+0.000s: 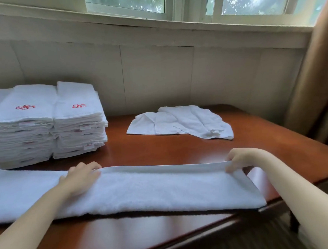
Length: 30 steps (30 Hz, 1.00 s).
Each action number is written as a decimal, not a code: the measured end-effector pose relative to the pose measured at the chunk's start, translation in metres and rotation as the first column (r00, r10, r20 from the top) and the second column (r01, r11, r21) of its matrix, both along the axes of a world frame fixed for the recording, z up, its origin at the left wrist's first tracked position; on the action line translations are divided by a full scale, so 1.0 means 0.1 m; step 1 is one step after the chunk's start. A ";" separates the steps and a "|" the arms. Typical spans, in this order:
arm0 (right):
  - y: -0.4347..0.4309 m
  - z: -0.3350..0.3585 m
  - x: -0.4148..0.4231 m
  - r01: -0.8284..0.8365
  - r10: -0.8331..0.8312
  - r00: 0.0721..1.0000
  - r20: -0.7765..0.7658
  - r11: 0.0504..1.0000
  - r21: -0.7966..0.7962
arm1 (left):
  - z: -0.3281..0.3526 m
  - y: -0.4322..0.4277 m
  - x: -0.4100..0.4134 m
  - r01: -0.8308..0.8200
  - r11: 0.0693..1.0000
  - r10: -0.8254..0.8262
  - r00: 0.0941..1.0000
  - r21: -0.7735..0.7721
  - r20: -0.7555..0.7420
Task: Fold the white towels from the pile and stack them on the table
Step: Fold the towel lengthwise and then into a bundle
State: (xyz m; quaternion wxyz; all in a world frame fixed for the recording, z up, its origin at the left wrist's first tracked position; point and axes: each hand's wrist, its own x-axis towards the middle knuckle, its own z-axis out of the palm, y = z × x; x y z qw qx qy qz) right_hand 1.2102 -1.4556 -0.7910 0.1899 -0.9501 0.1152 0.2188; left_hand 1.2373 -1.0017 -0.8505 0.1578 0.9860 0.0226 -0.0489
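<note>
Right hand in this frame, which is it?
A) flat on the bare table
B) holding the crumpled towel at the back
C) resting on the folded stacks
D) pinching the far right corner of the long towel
D: the right hand pinches the far edge of the long towel at its right end, while the folded stacks and the crumpled towel lie apart from it.
</note>
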 end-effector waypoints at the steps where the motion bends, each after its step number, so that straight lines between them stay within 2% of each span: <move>1: -0.02 -0.02 0.00 0.028 -0.023 0.998 0.058 0.997 -0.072 | 0.02 -0.06 0.03 -0.002 1.000 0.002 1.000 -0.018 0.021; 5: 0.01 -0.21 -0.03 0.145 -0.071 0.964 0.256 0.949 -0.281 | -0.02 -0.23 0.13 0.015 0.997 -0.003 0.986 -0.070 0.168; 9: 0.16 -0.43 -0.04 0.277 -0.171 0.927 0.333 0.913 -0.301 | -0.09 -0.27 0.17 -0.014 0.999 0.025 0.966 -0.045 0.257; 10: 0.24 -0.47 -0.04 0.298 -0.170 0.920 0.354 0.889 -0.348 | -0.09 -0.29 0.18 -0.023 1.000 0.025 0.967 -0.012 0.253; 12: 0.42 -0.49 -0.05 0.312 -0.062 0.896 0.439 0.793 -0.523 | -0.07 -0.36 0.15 -0.073 0.990 0.040 0.966 0.122 0.254; 14: 0.62 -0.45 -0.07 0.315 0.058 0.839 0.542 0.760 -0.568 | -0.03 -0.49 0.11 -0.139 0.939 0.029 0.943 0.314 0.332; 16: 0.87 -0.48 -0.06 0.231 0.128 0.781 0.611 0.850 -0.473 | 0.01 -0.69 0.05 -0.135 0.935 -0.013 0.912 0.329 0.411; 18: 1.21 -0.57 -0.10 0.008 0.179 0.781 0.598 0.955 -0.296 | -0.03 -0.91 0.04 0.030 0.987 -0.093 0.910 0.160 0.405; 20: 1.47 -0.74 -0.18 -0.150 0.259 0.797 0.545 0.960 -0.236 | -0.10 -1.09 0.02 0.161 0.986 -0.142 0.934 -0.032 0.329; 22: 1.49 -0.86 -0.20 -0.163 0.287 0.787 0.546 0.950 -0.266 | -0.15 -1.13 0.06 0.160 0.981 -0.123 0.948 -0.107 0.293; 25: 1.38 -0.86 -0.11 -0.172 0.231 0.793 0.563 0.972 -0.157 | -0.15 -1.09 0.14 0.134 0.976 -0.078 0.952 -0.171 0.297; 28: 1.36 -0.81 -0.02 -0.173 0.175 0.835 0.521 0.984 -0.053 | -0.11 -1.08 0.17 0.211 0.974 -0.178 0.939 -0.085 0.295; 30: 1.37 -0.78 0.02 -0.160 0.160 0.854 0.496 0.986 -0.041 | -0.08 -1.06 0.12 0.281 0.959 -0.259 0.929 -0.048 0.265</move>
